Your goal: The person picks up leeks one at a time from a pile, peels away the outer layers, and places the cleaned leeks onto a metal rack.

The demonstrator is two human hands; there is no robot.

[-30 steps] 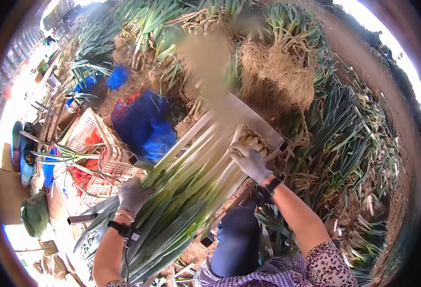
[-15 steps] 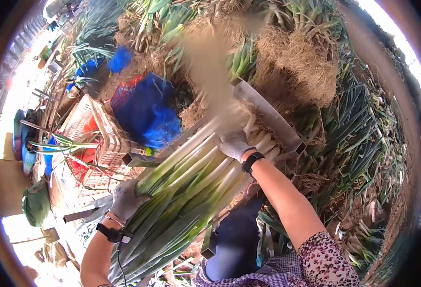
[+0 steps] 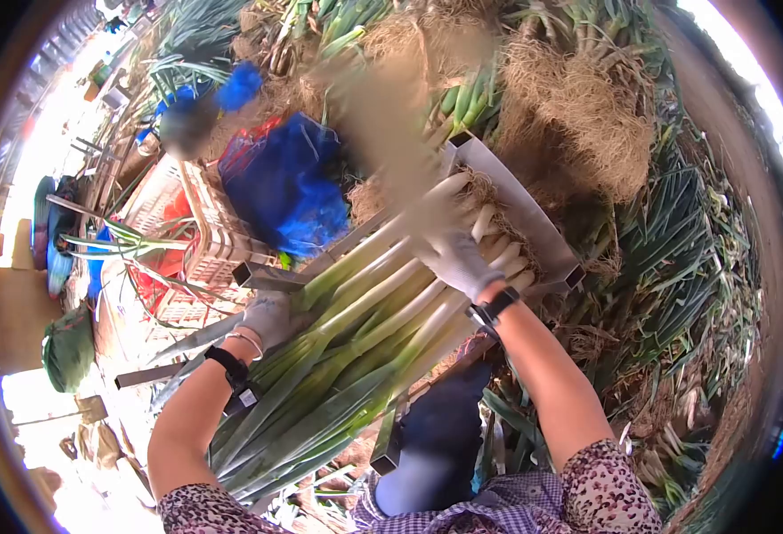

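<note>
A bundle of leeks [image 3: 369,325] lies across a metal rack, white stalks and roots at the upper right, green leaves toward the lower left. My left hand [image 3: 268,319], in a grey glove, is closed around the bundle's left side where the leaves begin. On the white stalks rests my gloved right hand [image 3: 459,262], near the root end. A tan smear on the view hides its fingertips, so its grip cannot be made out. A metal end plate [image 3: 525,214] of the rack stands beside the roots.
A plastic crate [image 3: 218,240] with red material stands at the left, near a blue net bag [image 3: 298,200]. Leeks with bushy roots [image 3: 578,116] are heaped beyond the rack. More leeks [image 3: 676,258] lie along the right. A metal bar end [image 3: 387,449] juts toward my leg.
My left hand has moved up and right along the bundle's edge. My right hand has shifted slightly right and down on the stalks. The whole view has shifted a little.
</note>
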